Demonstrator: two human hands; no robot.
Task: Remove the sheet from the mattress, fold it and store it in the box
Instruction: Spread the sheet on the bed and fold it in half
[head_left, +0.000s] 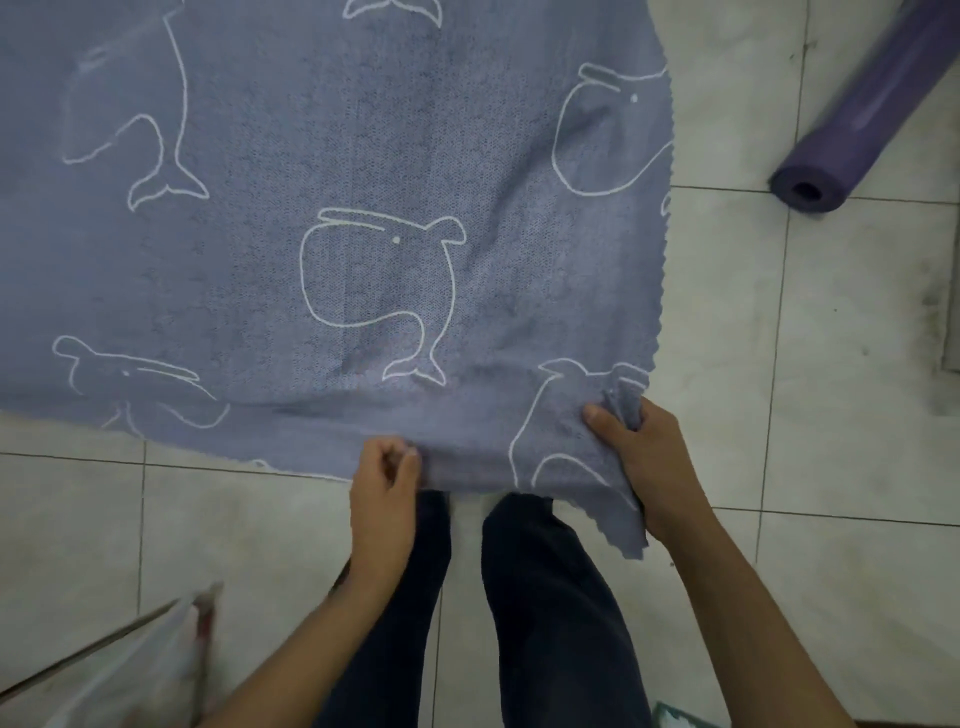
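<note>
Step in hand looks like the fold: the sheet (363, 156) is spread flat on the tiled floor (831, 364), filling the far and left part of the view, so it is probably off the mattress already (no mattress in shot). Left hand (384, 488) pinches the near edge, thumb and fingers closed together on the cloth. Right hand (644, 457) is further right, fingers curled and clamped on the bunched near-right corner. Both hands sit just ahead of the person's dark trousers (540, 597). Next move, as I read it: lift this near edge and carry it to the far edge, keeping corners matched and cloth taut so the halves line up. No box clearly in view; a blurred pale object (156, 665) at near left can't be identified. Rolled purple mat (857, 130) lies far right, apart from the sheet. No brand, label or readable writing, only white whale outlines printed on the sheet.
</note>
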